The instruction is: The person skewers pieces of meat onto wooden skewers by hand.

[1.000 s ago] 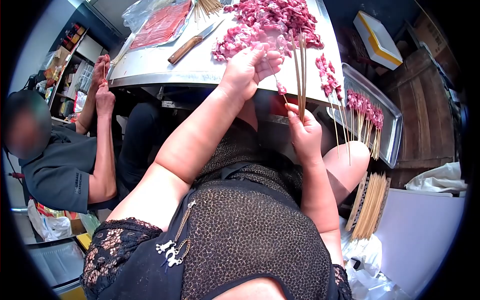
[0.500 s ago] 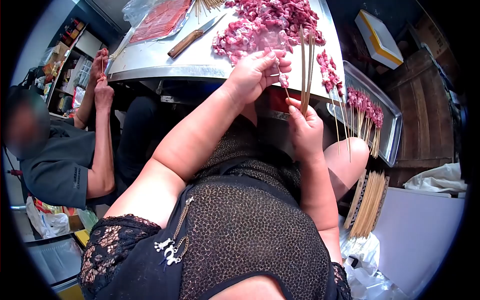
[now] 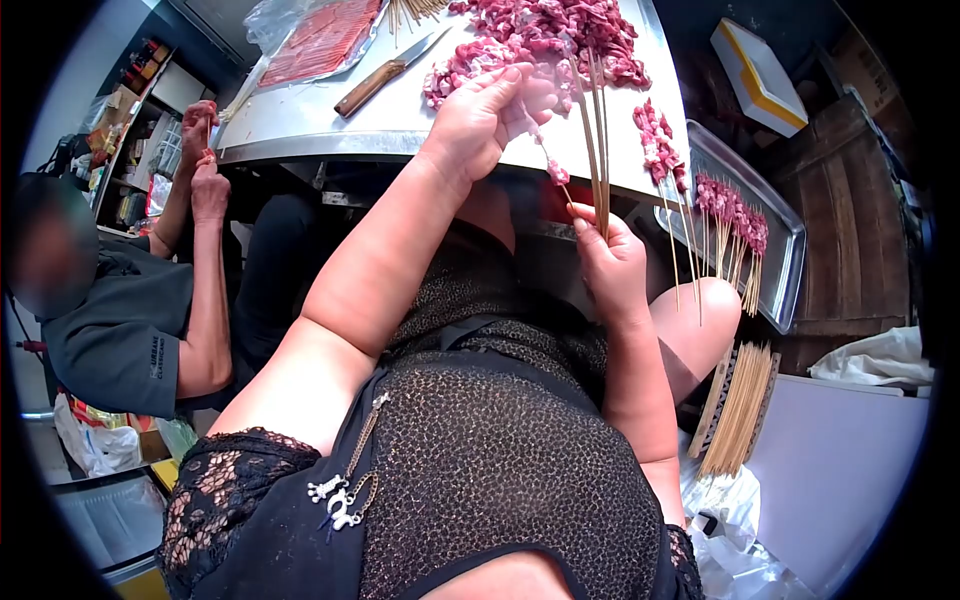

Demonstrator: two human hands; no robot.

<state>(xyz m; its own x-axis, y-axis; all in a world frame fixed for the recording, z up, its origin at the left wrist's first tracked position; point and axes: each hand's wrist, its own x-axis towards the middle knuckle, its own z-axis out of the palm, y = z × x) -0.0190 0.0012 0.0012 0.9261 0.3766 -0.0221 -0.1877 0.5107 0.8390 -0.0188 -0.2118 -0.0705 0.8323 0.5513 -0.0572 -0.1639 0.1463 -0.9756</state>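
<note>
The table's [image 3: 290, 125] metal front edge ran across the work area, and the left hand [image 3: 480, 125] was over it. The right hand [image 3: 610, 262] was on the body side of the edge, its fingers closed on a bundle of sticks [image 3: 597, 160] and the lower end of one skewer [image 3: 557, 173] bearing meat. The skewer was between the hands, slanting up toward the left fingers. These were blurred; whether they grasped anything could not be told.

Open room was a strip of white tabletop between the knife [image 3: 385, 80] and the front edge. A heap of meat [image 3: 560, 40] filled the tabletop beyond the hands. At the right corner, loaded skewers [image 3: 660, 150] overhung the edge toward the right knee [image 3: 710, 300]. A metal tray [image 3: 796, 250] of skewers stood beside the table. To the left sat a co-worker [image 3: 120, 335], hands raised near the table.
</note>
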